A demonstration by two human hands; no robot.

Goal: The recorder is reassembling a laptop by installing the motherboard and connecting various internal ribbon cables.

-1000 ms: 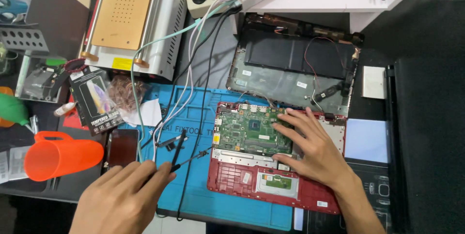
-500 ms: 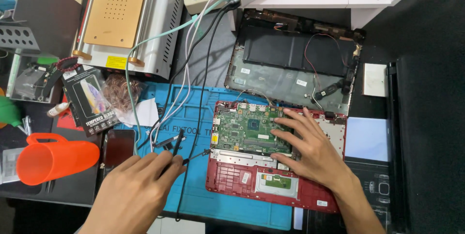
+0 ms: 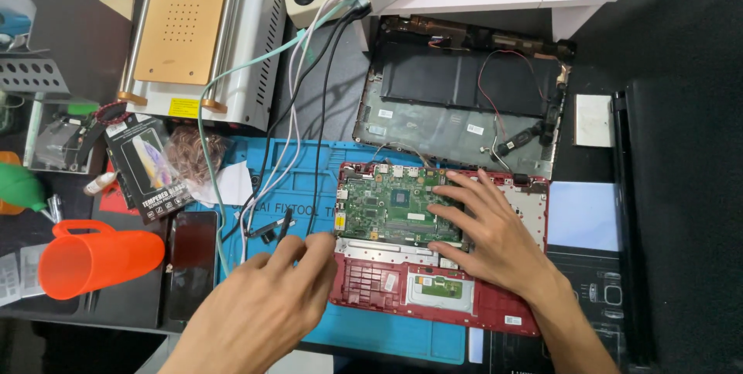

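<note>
The green circuit board [image 3: 395,205] sits in the top half of the red laptop shell [image 3: 433,300], which lies on the blue work mat [image 3: 309,180] on the counter. The right hand [image 3: 491,238] lies flat on the board's right end, fingers spread wide, pressing down rather than gripping anything. The left hand [image 3: 259,308] is just left of the shell's corner, its grip pinched nearly closed on a thin black tool [image 3: 283,225] whose tip points up and away from the fingers; the fingertips look blurred, so how firm the hold is, I cannot tell exactly.

Just above that left grip a bundle of white, black and pale green cables [image 3: 298,111] trails across the mat. To its left lie a dark phone [image 3: 192,262] and an orange jug [image 3: 97,259] on its side. Beyond the right hand, further up the counter, rests the grey laptop base [image 3: 457,103] with red and black wires. Far up-left of the left hand stands a white machine with a tan plate [image 3: 193,22].
</note>
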